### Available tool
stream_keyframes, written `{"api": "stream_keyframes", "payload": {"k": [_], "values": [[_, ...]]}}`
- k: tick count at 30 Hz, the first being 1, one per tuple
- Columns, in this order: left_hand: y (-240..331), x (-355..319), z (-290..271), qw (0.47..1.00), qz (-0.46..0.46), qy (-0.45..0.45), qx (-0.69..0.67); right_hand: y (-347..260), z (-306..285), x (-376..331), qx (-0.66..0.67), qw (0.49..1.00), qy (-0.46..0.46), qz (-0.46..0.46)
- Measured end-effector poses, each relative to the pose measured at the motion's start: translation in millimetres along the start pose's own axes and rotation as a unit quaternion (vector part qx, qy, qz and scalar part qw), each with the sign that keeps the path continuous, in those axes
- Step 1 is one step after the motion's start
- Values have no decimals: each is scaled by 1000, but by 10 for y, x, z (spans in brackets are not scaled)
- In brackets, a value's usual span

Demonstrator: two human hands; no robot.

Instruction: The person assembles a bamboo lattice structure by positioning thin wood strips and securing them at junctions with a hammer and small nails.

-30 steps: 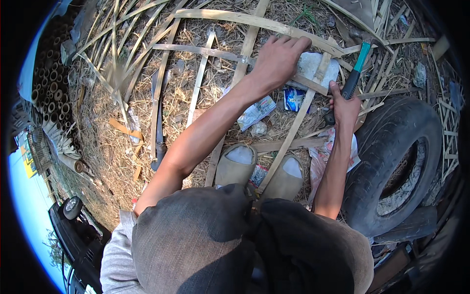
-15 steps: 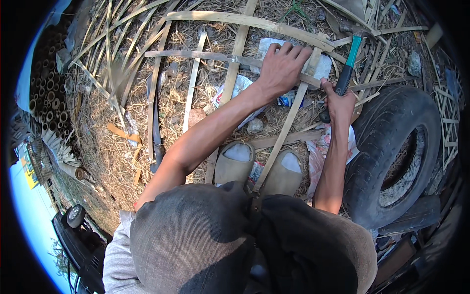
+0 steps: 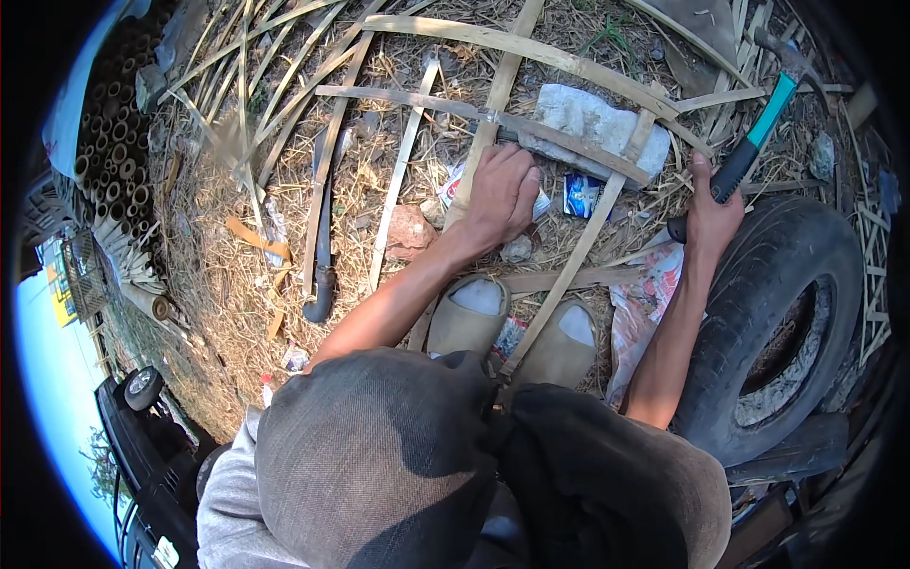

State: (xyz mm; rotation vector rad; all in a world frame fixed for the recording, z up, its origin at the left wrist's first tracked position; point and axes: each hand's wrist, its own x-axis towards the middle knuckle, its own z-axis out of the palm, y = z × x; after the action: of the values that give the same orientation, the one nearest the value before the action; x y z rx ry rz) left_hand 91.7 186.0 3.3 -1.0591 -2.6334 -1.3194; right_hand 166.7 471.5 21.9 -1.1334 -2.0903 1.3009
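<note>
My right hand [image 3: 713,216] is closed round the black grip of a claw hammer [image 3: 775,106], its green shaft and metal head pointing away to the far right. My left hand [image 3: 504,192] is curled beside an upright bamboo slat [image 3: 502,81], partly over it; what its fingers hold, if anything, is hidden. Beyond that hand, a pale stone block [image 3: 588,114] lies under the crossing of a sideways bamboo slat [image 3: 578,147] and a long slat [image 3: 573,261] that runs back between my feet. A curved bamboo slat [image 3: 531,47] spans the far side.
A large tyre [image 3: 701,379] lies at the right. On the left, a long blade with a dark handle [image 3: 322,294] rests among straw. A reddish stone [image 3: 409,230], a blue packet [image 3: 580,194] and crumpled plastic [image 3: 654,294] are near my sandals [image 3: 466,327]. Stacked bamboo tubes [image 3: 109,142] stand far left.
My left hand has left the slat crossing over the stone block, moving left and nearer, and its fingers have curled. My right hand has shifted right with the hammer. The stone now shows more fully.
</note>
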Motion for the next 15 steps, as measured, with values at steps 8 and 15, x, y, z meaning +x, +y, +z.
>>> {"api": "stream_keyframes", "payload": {"k": [8, 15], "values": [[-82, 155, 89, 999, 22, -22, 42, 214, 182, 340, -35, 993, -105, 51], [-212, 380, 160, 999, -2, 21, 33, 215, 203, 327, 52, 977, -193, 74]]}}
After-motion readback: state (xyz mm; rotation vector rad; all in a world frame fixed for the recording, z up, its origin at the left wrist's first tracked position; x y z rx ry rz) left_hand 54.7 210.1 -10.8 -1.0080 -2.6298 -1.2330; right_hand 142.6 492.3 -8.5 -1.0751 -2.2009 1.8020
